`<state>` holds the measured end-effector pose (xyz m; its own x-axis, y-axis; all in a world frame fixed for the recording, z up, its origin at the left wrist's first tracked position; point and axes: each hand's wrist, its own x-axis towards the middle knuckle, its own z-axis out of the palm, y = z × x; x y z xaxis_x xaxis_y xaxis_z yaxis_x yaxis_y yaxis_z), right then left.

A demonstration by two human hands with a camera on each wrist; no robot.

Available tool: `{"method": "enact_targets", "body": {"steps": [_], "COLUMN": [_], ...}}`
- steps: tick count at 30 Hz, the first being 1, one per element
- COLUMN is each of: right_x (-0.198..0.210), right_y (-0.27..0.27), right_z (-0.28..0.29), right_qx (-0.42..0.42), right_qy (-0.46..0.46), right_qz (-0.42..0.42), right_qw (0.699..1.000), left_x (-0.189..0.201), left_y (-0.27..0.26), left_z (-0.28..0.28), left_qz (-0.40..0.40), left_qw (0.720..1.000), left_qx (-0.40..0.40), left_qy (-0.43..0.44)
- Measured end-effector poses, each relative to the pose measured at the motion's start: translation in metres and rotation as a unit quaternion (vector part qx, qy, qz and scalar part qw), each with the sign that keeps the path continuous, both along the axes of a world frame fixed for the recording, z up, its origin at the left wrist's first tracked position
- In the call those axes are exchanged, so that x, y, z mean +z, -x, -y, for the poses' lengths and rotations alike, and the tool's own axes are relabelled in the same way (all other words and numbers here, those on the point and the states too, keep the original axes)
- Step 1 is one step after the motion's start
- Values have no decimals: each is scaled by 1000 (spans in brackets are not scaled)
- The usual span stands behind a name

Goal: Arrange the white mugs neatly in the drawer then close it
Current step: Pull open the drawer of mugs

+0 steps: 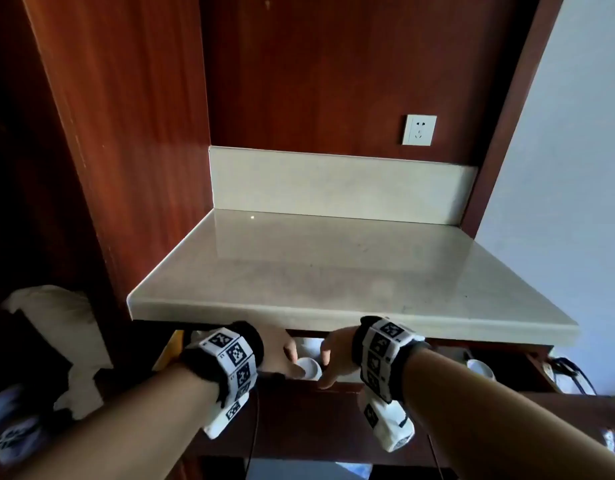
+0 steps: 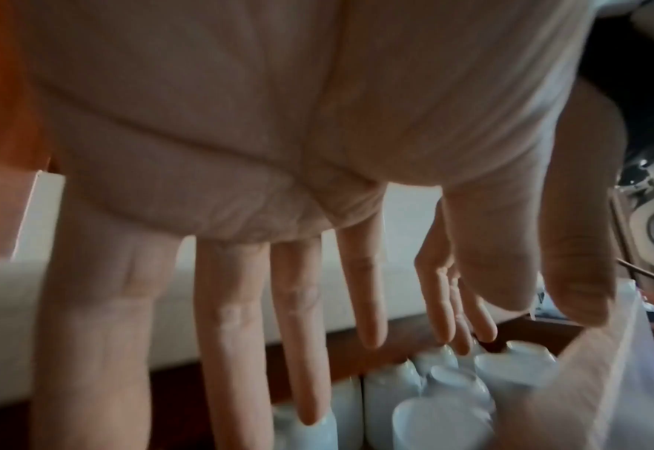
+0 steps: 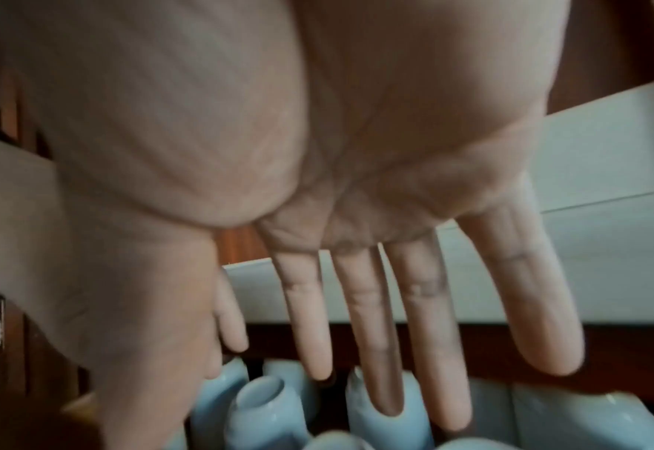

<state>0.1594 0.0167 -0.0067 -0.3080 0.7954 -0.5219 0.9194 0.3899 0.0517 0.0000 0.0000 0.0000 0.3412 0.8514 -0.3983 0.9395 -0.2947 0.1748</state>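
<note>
Both hands slack, no grip on anything: fingers straight over the white mugs in the open drawer.

Head view: left hand [image 1: 281, 355] and right hand [image 1: 335, 358] reach in under the table [image 1: 333, 271] lip, either side of one mug [image 1: 309, 368]; the drawer [image 1: 333, 386] front sits just below the wrists, so there is little room between it and the lip, and lifts should probably stay low. Left wrist view: straight fingers [image 2: 302, 335] hang over the white mugs [image 2: 433, 395], one tip seeming to touch a mug; the mugs stand packed together, so nudging from the sides looks safer than reaching between. Right wrist view: fingers [image 3: 379, 335] spread, tips at the mug tops [image 3: 264, 399]; contact unclear through blur.
</note>
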Motion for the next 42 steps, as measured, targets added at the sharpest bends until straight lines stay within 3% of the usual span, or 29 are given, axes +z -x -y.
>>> {"method": "enact_targets", "body": {"steps": [5, 13, 19, 25, 29, 35, 42], "right_x": [-31, -34, -24, -39, -59, -58, -48], "right_y": [-2, -5, -9, -11, -12, -13, -19], "right_z": [10, 33, 81, 134, 157, 196, 228], "right_qx": [-57, -63, 7, 77, 71, 1, 35], "right_qy": [-8, -54, -56, -95, -108, -76, -98], "right_qz": [-49, -82, -111, -114, -129, -177, -143], "right_qw": [997, 993, 992, 986, 983, 981, 984], "left_x": [-36, -44, -30, -34, -41, -47, -48], "left_y": [2, -3, -7, -3, -1, 0, -5], "left_z": [2, 21, 69, 129, 166, 209, 232], "left_qz": [-16, -22, -6, 75, 113, 94, 82], "left_qw": [999, 999, 1000, 996, 991, 993, 993], "left_qx": [9, 25, 15, -9, -5, 32, 54], "left_qy": [33, -23, -13, -47, -71, -61, -66]}}
